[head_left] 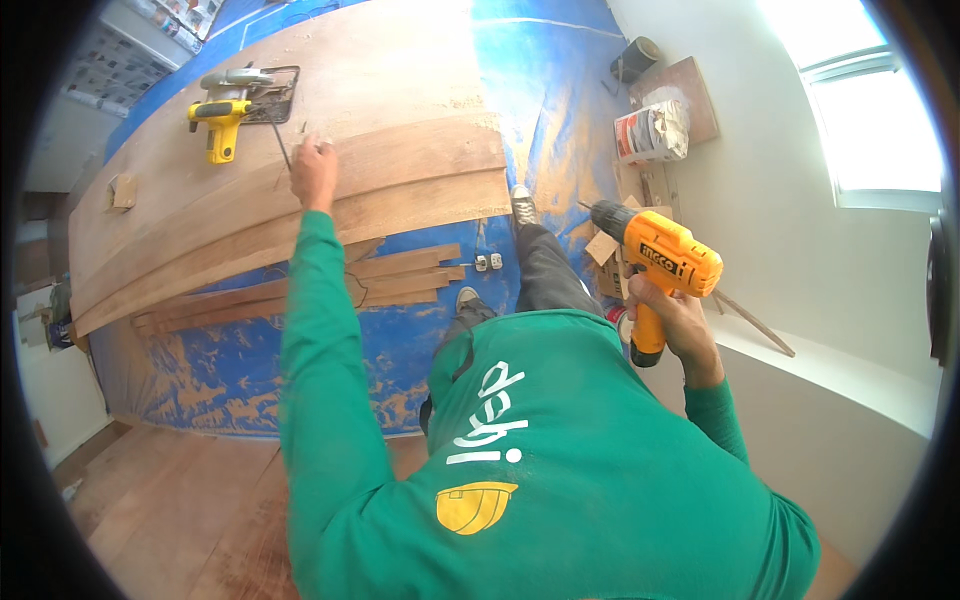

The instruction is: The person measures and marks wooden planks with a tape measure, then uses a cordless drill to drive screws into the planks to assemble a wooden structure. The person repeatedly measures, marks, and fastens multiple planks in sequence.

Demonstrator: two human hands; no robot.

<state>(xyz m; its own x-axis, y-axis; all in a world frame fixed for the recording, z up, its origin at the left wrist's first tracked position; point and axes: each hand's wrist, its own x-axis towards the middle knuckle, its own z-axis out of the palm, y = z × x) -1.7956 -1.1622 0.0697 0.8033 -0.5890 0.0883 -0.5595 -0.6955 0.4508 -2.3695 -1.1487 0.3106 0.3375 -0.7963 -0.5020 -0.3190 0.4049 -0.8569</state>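
Note:
My right hand (682,318) is wrapped round the grip of a yellow and black cordless drill (672,257). The drill's dark chuck, with a thin bit, points toward the upper left. Over the wooden boards (420,165), my left hand (315,175) is closed with its fingertips pinched together. What it pinches, if anything, is too small to make out. A thin dark strip or cord runs from beside that hand to a power saw (225,115) with a yellow handle and metal base, lying on a large wood sheet (390,60).
Blue sheeting (390,370) dusted with sawdust covers the floor. Narrow wood strips (400,275) lie near my feet, beside white plug sockets (488,262). A white bucket (650,132) stands by the right wall. A small block (122,192) rests on the sheet's left side.

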